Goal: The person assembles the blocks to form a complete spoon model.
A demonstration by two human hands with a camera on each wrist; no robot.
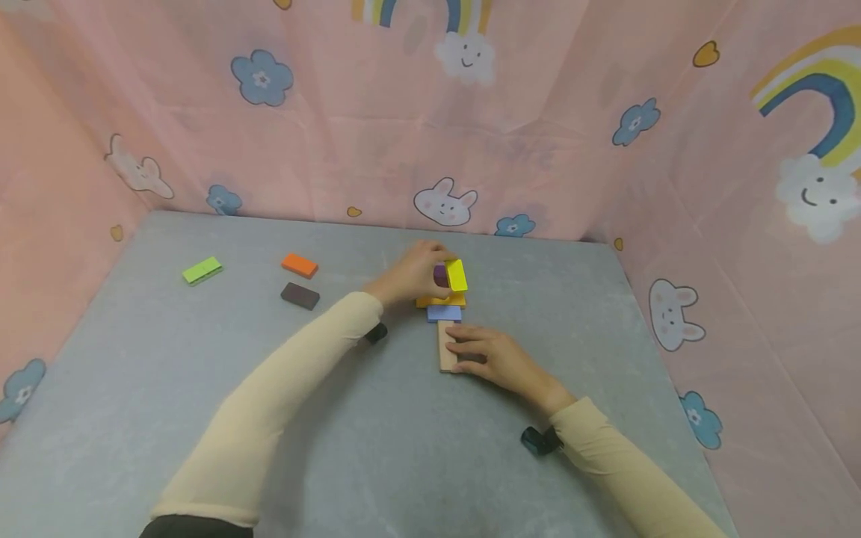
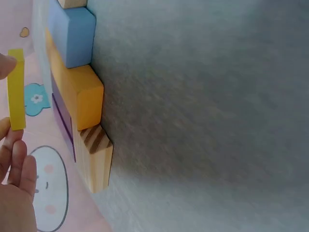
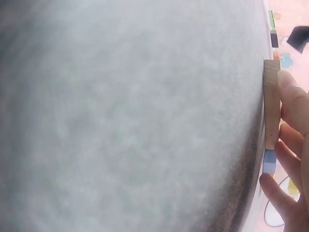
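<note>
My left hand (image 1: 412, 273) pinches a bright yellow block (image 1: 457, 276) between thumb and fingertips. In the left wrist view, that yellow block (image 2: 16, 92) is raised above the table. Below it lie a purple block (image 1: 440, 275), an amber block (image 1: 460, 300) and a blue block (image 1: 444, 314). A plain wooden block (image 1: 447, 355) lies lengthwise at the row's near end, close to the blue one. My right hand (image 1: 501, 357) touches its right side and top with spread thumb and fingers. Another striped-end wooden block (image 2: 94, 162) adjoins the amber one in the left wrist view.
Further left on the grey table (image 1: 377, 463) lie a green block (image 1: 202, 270), an orange block (image 1: 299, 265) and a dark brown block (image 1: 300, 296). A pink printed cloth (image 1: 323, 149) rises behind the table and at both sides.
</note>
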